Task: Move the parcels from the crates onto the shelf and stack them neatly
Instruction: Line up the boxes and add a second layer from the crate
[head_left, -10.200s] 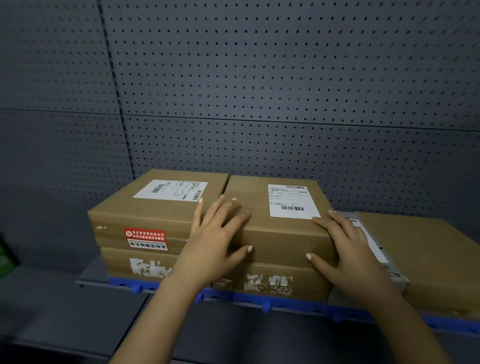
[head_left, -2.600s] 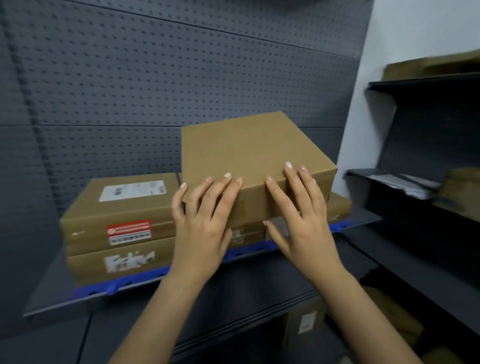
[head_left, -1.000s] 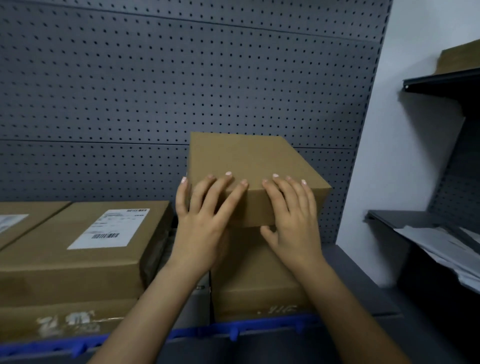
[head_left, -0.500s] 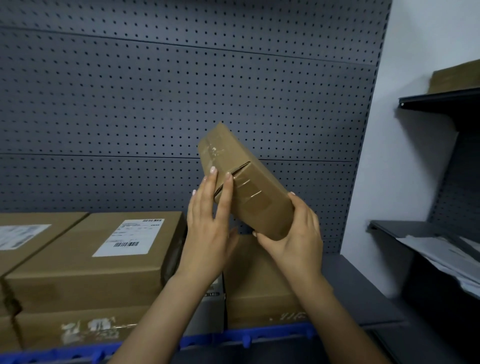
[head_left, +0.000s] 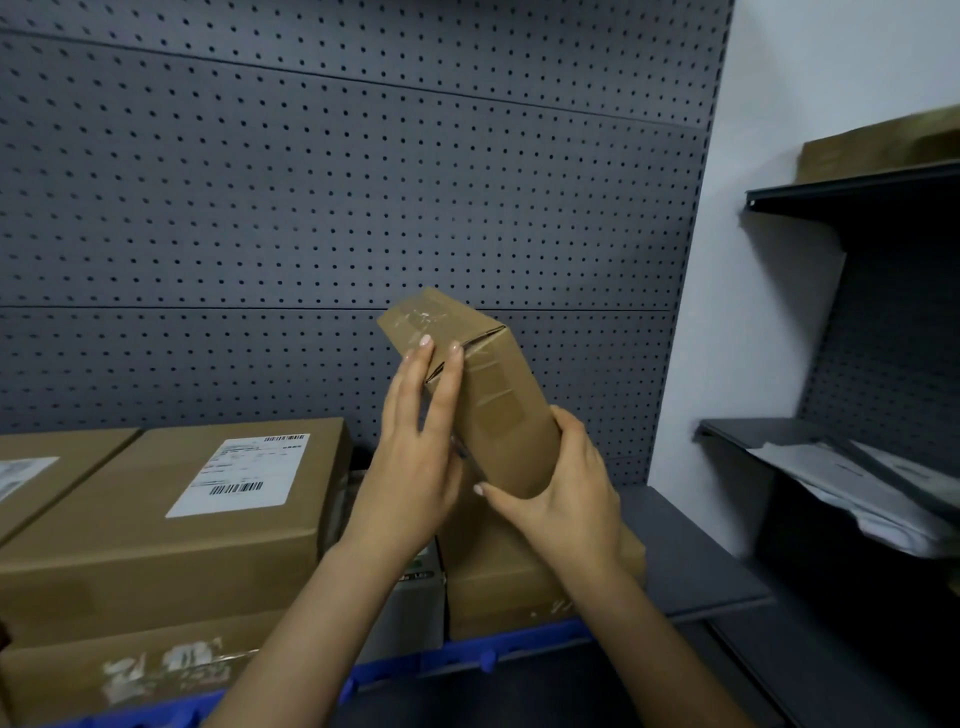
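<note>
I hold a brown taped cardboard parcel (head_left: 488, 400) tilted up on end in the air above the shelf (head_left: 691, 561). My left hand (head_left: 415, 457) lies flat against its left side with straight fingers reaching its top flap. My right hand (head_left: 561, 493) cups its lower end from beneath, fingers curled round it. Below it a brown parcel (head_left: 519, 582) rests on the shelf. To the left stands a stack of parcels, the top one (head_left: 197, 514) bearing a white shipping label.
A grey perforated back panel (head_left: 311, 208) rises behind the shelf. A blue strip (head_left: 467, 660) runs along the shelf's front edge. On the right, dark shelves (head_left: 852, 187) carry a brown box and white packets (head_left: 872, 493). Bare shelf surface lies right of the lower parcel.
The parcel lay flat on the lower one a second ago; it is now lifted and tipped on end, my right hand under its lower end.
</note>
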